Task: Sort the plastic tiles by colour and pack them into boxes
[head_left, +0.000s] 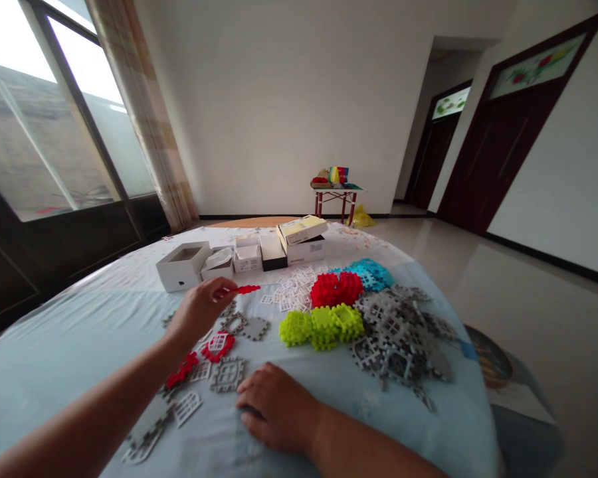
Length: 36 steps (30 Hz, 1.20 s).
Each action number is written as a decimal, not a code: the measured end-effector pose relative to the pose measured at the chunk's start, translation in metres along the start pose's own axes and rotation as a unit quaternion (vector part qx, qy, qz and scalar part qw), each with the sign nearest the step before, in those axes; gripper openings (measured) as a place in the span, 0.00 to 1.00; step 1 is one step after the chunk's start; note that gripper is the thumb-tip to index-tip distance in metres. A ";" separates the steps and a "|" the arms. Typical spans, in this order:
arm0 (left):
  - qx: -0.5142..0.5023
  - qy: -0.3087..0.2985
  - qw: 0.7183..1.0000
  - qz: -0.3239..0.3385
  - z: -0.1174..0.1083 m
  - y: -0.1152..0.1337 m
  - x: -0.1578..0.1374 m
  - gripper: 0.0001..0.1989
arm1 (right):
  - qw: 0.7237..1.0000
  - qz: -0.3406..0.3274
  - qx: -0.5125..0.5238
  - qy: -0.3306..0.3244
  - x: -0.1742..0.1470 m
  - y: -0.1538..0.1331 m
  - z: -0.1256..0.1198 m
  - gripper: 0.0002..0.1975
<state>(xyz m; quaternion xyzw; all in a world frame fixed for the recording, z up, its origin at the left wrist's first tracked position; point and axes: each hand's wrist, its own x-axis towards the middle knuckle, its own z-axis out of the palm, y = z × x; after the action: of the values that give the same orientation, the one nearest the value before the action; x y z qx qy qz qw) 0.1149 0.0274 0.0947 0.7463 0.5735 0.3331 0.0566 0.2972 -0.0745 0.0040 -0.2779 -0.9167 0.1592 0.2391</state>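
The left hand pinches a thin red piece that sticks out to its right. The right hand lies on the blue surface with bent fingers; I can't tell if it holds anything. Just past it, to the left, is 1 gray square. Green pieces sit farther past it, to the right.
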 end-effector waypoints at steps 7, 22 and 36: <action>-0.068 -0.023 0.979 0.192 0.055 0.075 0.026 0.09 | 1.000 0.009 -0.018 -0.017 0.001 0.000 -0.003 0.10; -0.039 -0.086 0.962 0.257 0.125 0.109 0.068 0.16 | 0.999 0.000 -0.032 -0.013 0.002 0.001 -0.006 0.07; 0.033 -0.079 0.996 0.038 0.014 -0.029 0.019 0.15 | 0.999 0.009 0.033 0.030 -0.003 0.000 0.001 0.10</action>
<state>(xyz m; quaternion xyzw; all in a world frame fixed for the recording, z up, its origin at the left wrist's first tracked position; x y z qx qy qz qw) 0.1011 0.0579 0.0782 0.7930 0.5494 0.2553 0.0643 0.2988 -0.0770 0.0019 -0.2829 -0.9008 0.1829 0.2740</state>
